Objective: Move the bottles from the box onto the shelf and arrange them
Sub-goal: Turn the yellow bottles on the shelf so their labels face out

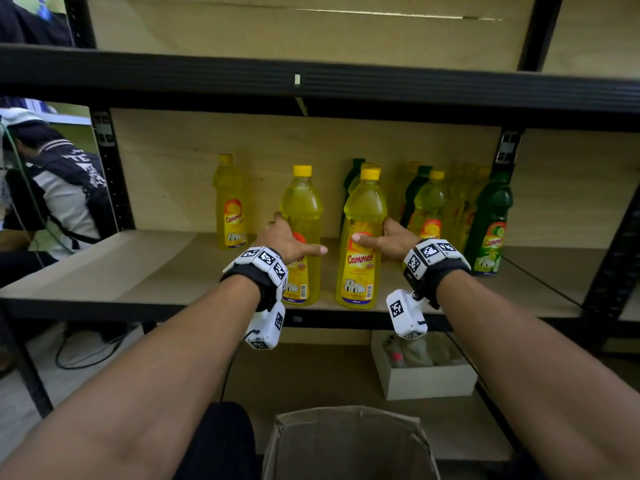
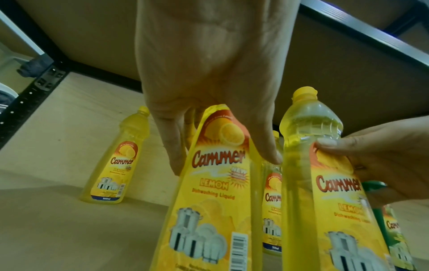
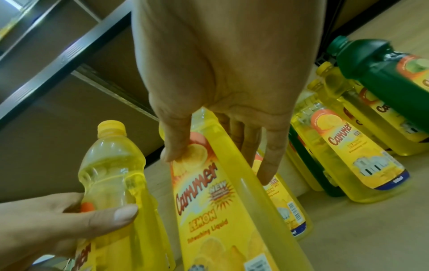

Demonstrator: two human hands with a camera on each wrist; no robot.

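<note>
From the head view, we see our left hand (image 1: pixel 289 237) wrapped around the middle of a yellow bottle (image 1: pixel 302 216) that stands upright near the front edge of the shelf (image 1: pixel 138 268), thumb stretched across its front. Our right hand (image 1: pixel 391 239) grips a second yellow bottle (image 1: pixel 362 244) just beside the first, thumb lying across its label. Behind and to the right stands a crowd of yellow and green bottles, with one green bottle (image 1: pixel 491 226) at the front right. A lone yellow bottle (image 1: pixel 230 202) stands by the back panel on the left. Below us, the cardboard box (image 1: pixel 349 441) sits open; its inside is too dark to read. A white box (image 1: pixel 424 368) rests on the lower board, and a seated person (image 1: pixel 59 188) shows past the left post.

In the left wrist view, our fingers (image 2: pixel 174 146) curl round the "Cammer" lemon bottle from above, thumb on its other side. The right hand's thumb presses the neighbouring bottle.

In the right wrist view, the thumb and fingers (image 3: pixel 271 155) clamp the tilted-looking bottle from either side, while the left hand holds its bottle at lower left.
</note>
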